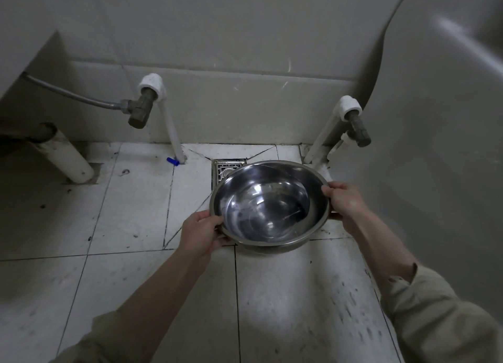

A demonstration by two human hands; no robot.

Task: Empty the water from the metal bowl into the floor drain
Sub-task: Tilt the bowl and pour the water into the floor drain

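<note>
Now both hands hold metal bowl, water inside.

Silver bowl over white, dark-speckled floor tiles.
Drain is silver with lattice pattern; sleeves khaki; small cap blue.

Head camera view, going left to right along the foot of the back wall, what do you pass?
Thick white drain pipe → left brass angle valve with braided hose → small blue plastic cap on the floor → square metal floor drain grate → right brass angle valve.
</note>
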